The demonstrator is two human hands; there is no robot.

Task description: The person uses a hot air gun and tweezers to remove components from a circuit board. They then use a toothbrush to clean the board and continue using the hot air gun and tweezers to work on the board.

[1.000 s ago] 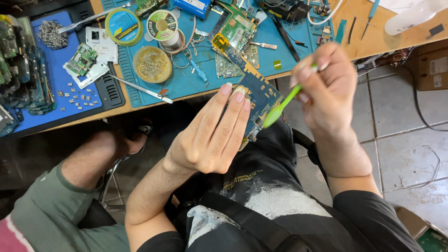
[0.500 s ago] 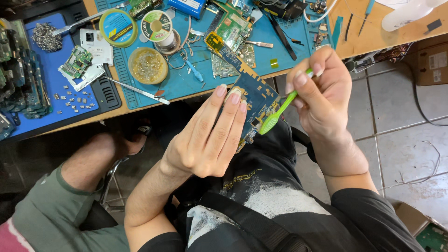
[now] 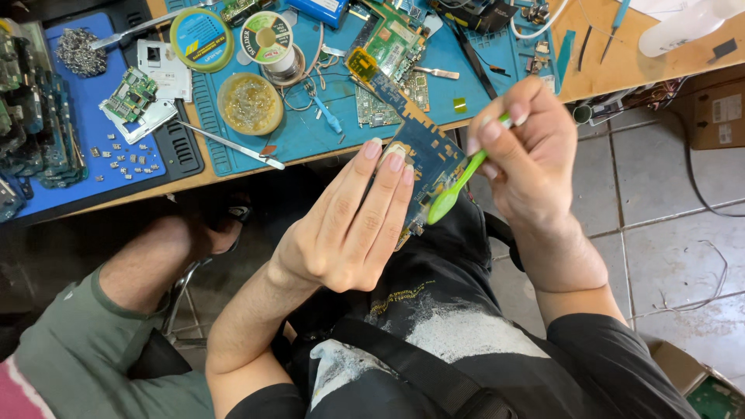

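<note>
Nearest, the left hand (image 3: pixel 349 229) grips a blue circuit board (image 3: pixel 423 151) from below, fingers stretched flat along its back, holding it tilted above the person's lap. To the right, the right hand (image 3: pixel 531 151) pinches a green brush (image 3: pixel 459 186), its head touching the board's edge. Farther off, a blue work mat (image 3: pixel 310 132) holds a solder spool (image 3: pixel 266 35) and tweezers (image 3: pixel 229 143).
</note>
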